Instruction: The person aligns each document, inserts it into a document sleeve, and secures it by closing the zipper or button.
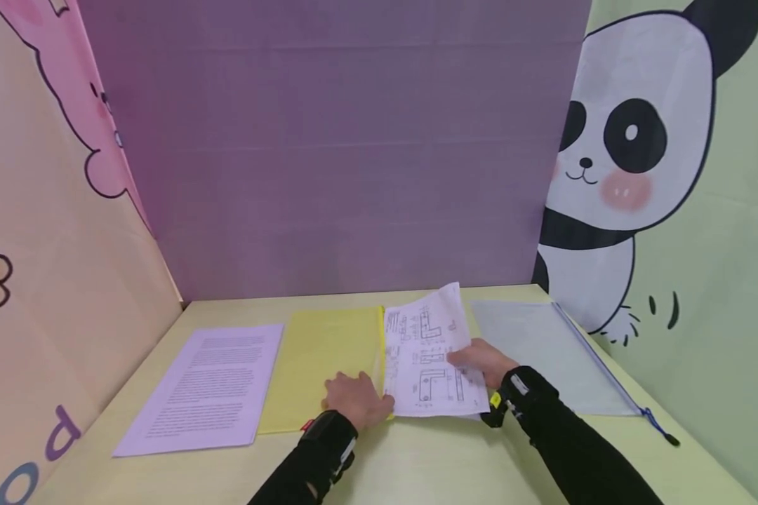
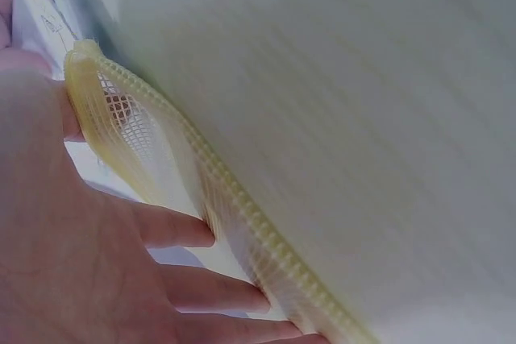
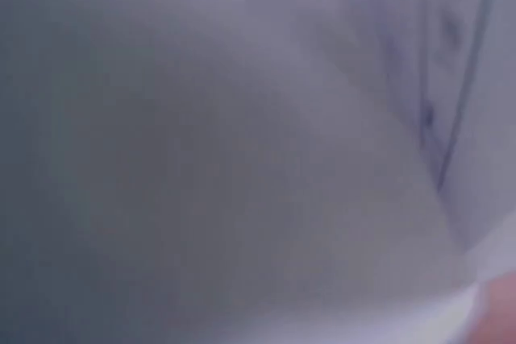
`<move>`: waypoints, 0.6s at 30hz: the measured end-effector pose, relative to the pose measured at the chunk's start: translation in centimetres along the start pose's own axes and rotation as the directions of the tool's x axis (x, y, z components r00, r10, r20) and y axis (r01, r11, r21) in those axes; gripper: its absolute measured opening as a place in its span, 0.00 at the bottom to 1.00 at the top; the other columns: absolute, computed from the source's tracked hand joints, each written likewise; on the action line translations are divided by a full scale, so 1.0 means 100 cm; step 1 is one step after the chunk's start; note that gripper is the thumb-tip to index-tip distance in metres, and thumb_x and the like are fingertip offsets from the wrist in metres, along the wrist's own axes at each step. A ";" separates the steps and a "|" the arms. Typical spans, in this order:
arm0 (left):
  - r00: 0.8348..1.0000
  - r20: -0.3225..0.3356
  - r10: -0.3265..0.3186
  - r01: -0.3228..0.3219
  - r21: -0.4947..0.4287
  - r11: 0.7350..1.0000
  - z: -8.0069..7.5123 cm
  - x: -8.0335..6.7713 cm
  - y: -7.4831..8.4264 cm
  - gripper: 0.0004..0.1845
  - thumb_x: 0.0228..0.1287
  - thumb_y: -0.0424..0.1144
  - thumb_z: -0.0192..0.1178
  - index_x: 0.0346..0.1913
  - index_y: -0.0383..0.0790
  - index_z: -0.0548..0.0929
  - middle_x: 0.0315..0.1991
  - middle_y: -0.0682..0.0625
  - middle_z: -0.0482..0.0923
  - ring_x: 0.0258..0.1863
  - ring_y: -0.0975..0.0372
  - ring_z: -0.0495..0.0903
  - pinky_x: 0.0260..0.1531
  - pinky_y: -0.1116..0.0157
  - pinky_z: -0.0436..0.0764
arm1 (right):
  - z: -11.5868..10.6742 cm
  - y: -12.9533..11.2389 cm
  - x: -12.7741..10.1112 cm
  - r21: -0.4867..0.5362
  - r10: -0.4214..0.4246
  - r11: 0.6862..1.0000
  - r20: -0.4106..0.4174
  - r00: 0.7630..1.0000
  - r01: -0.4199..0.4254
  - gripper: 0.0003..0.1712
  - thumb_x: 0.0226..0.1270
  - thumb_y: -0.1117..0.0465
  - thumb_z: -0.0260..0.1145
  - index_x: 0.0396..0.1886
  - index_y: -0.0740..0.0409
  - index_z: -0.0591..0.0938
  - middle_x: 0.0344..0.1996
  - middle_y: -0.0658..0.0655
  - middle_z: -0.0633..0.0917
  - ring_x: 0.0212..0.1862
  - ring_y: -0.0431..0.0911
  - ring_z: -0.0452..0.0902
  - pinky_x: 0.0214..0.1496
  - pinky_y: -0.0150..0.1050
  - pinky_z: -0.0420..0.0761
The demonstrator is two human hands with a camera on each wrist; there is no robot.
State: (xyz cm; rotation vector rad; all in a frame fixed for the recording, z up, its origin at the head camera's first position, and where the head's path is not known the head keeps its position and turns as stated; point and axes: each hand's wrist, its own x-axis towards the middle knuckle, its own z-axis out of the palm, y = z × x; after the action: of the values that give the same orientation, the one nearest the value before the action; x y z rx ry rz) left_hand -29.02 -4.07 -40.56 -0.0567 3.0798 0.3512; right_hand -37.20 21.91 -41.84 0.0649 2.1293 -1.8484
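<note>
A yellow mesh zip pouch (image 1: 328,351) lies flat at the middle of the table. My left hand (image 1: 356,401) grips its right edge low down; in the left wrist view the mesh bulges beside the zip (image 2: 234,191), between thumb and fingers. Printed sheets of paper (image 1: 426,337) with line drawings stand against that zipped edge, their top corner curling up. My right hand (image 1: 483,361) holds them by the right side, thumb on top, the other fingers hidden behind. Blurred paper (image 3: 476,142) fills much of the right wrist view.
Left of the pouch lies a sheet of printed text (image 1: 208,386). On the right is a pale, see-through zip pouch (image 1: 543,351) with a blue zip and a pull cord (image 1: 660,428) hanging over its corner. A purple panel (image 1: 354,140) rises behind the table (image 1: 417,463).
</note>
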 end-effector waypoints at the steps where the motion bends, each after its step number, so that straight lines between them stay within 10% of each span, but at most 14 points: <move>1: 1.000 -0.001 0.000 0.000 0.002 1.000 0.000 0.000 0.000 0.39 0.59 0.63 0.59 0.63 0.35 0.79 0.48 0.31 0.76 0.45 0.40 0.72 0.35 0.46 0.79 | 0.000 0.000 -0.001 0.018 0.002 1.000 -0.005 1.000 -0.002 0.22 0.74 0.67 0.61 0.65 0.67 0.76 0.44 0.64 0.88 0.43 0.59 0.88 0.44 0.52 0.87; 18: 1.000 -0.002 -0.014 0.014 0.002 1.000 0.001 -0.001 0.001 0.39 0.60 0.63 0.60 0.64 0.35 0.78 0.49 0.30 0.75 0.46 0.40 0.71 0.36 0.46 0.79 | 0.005 0.007 -0.022 0.055 0.056 0.997 -0.031 0.998 -0.054 0.22 0.71 0.72 0.60 0.64 0.69 0.75 0.44 0.63 0.88 0.44 0.56 0.87 0.45 0.49 0.86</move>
State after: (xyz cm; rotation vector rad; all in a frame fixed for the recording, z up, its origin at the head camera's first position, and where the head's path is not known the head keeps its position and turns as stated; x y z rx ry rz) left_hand -28.97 -3.92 -40.62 -0.0782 3.0803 0.3478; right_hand -34.86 21.91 -41.97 0.1658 2.0780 -1.8852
